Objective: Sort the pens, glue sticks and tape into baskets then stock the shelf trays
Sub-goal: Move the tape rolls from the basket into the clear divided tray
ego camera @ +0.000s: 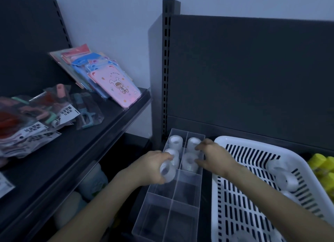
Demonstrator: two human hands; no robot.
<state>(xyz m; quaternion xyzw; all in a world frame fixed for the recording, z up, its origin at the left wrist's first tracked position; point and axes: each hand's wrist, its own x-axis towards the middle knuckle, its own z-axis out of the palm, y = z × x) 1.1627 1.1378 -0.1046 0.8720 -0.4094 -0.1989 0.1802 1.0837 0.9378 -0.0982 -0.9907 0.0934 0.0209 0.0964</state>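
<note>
I note left hand (153, 167) clamped on a tape roll (167, 171) over the clear tray (162, 214), right hand (213, 156) spread-fingered beside the seated rolls (189, 162); roll looks light, stiff, slick, so I'd pinch its outer rim.

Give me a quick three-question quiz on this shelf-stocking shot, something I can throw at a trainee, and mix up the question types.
1. Multiple choice: what does the left hand hold?
A. a tape roll
B. a glue stick
C. a pen

2. True or false: the white basket stands to the left of the clear tray.

3. Fill in the blank: the compartments already filled with tape are at the tray's ____ end, near or far from the person.

Key:
1. A
2. False, the basket is on the tray's right.
3. Far
</note>
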